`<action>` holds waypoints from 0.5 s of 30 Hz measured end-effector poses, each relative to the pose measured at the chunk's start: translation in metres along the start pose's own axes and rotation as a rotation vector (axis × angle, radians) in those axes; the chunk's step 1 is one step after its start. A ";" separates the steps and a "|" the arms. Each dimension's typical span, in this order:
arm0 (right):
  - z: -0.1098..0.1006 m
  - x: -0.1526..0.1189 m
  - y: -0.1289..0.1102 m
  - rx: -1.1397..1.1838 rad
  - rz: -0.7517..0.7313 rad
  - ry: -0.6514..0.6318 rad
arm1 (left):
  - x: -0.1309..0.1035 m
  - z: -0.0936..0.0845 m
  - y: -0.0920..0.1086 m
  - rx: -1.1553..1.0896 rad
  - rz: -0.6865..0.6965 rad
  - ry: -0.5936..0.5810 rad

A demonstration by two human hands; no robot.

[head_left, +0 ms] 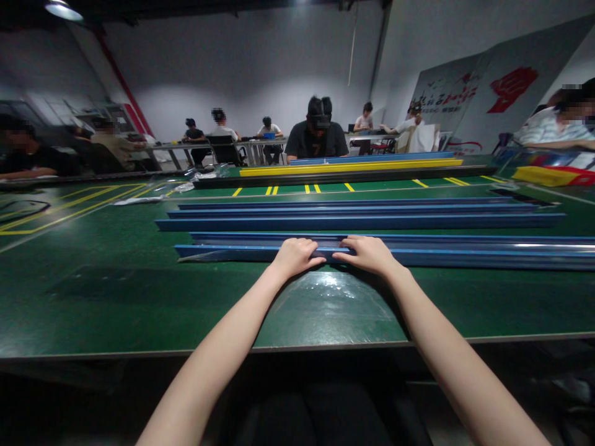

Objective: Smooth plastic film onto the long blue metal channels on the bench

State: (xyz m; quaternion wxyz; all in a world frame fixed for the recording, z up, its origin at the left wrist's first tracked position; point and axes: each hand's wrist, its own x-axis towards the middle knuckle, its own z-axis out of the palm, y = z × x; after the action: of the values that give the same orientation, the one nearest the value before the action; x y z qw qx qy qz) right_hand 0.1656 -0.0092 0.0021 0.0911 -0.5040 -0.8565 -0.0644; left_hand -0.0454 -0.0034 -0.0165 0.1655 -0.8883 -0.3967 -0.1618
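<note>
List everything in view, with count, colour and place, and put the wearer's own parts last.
table: one, green, across the view
near blue strips: one channel or two strips, unclear; blue, at the hands
middle blue strips: about three, blue, beyond those
black strip: one, black, farther back
yellow strip: one, yellow, behind the black
far blue strip: one, blue, behind the yellow
tape marks: several, yellow, on table
person opposite: one, dark top, across table
other people: several, varied clothing, background and sides
poster: one, grey with red fist, right wall
lamp: one, whitish, upper left
left hand: one, bare, on near blue strips
right hand: one, bare, likewise
</note>
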 end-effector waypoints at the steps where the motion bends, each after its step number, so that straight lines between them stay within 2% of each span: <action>1: 0.000 0.000 0.000 -0.001 -0.001 -0.001 | 0.000 0.000 0.000 -0.001 -0.001 -0.002; 8: -0.001 0.000 -0.001 0.007 0.011 -0.005 | 0.000 -0.001 0.000 0.012 -0.006 0.000; 15: -0.001 0.000 -0.001 0.008 0.005 -0.002 | -0.001 -0.001 -0.002 0.012 -0.049 0.065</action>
State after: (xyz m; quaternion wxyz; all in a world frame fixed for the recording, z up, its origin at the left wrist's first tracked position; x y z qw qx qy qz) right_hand 0.1649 -0.0099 0.0030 0.0923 -0.5059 -0.8555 -0.0603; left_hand -0.0478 -0.0029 -0.0159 0.1796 -0.8717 -0.4136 -0.1920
